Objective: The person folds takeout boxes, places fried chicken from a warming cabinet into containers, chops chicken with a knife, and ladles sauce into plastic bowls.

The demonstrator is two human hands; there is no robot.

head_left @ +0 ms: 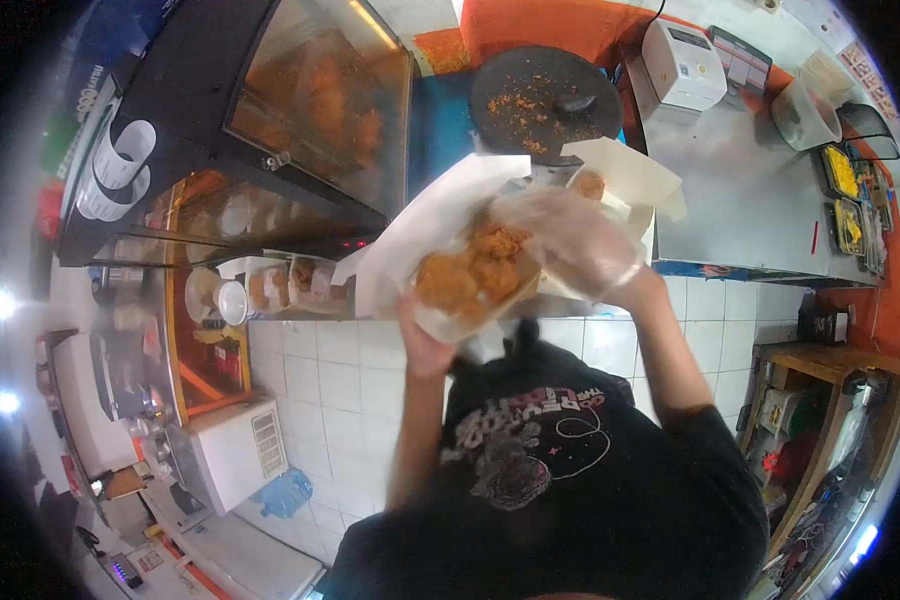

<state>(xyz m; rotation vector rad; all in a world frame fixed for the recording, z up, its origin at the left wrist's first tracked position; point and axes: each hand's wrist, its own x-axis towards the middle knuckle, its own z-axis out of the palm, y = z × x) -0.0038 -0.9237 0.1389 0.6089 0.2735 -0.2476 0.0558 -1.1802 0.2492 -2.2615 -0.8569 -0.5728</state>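
Note:
My left hand [427, 345] grips the near left corner of an open white paper food box [385, 265], tilted, its lid flap raised. Several pieces of golden fried chicken [470, 275] fill it. My right hand [575, 245], in a clear plastic glove, is over the box's right side, close to the chicken. Motion blur smears its fingers, so whether it holds a piece does not show. Behind it stands a second open white box [625, 170] with a brown fried piece [590, 185] inside, partly covered by the glove.
A dark round stone mortar [540, 85] with crumbs and a pestle [575, 103] sits beyond the boxes. The glass warming cabinet [320, 90] rises at left. On the steel counter [740, 190] at right stand a white label printer [685, 65] and a clear tub [805, 110].

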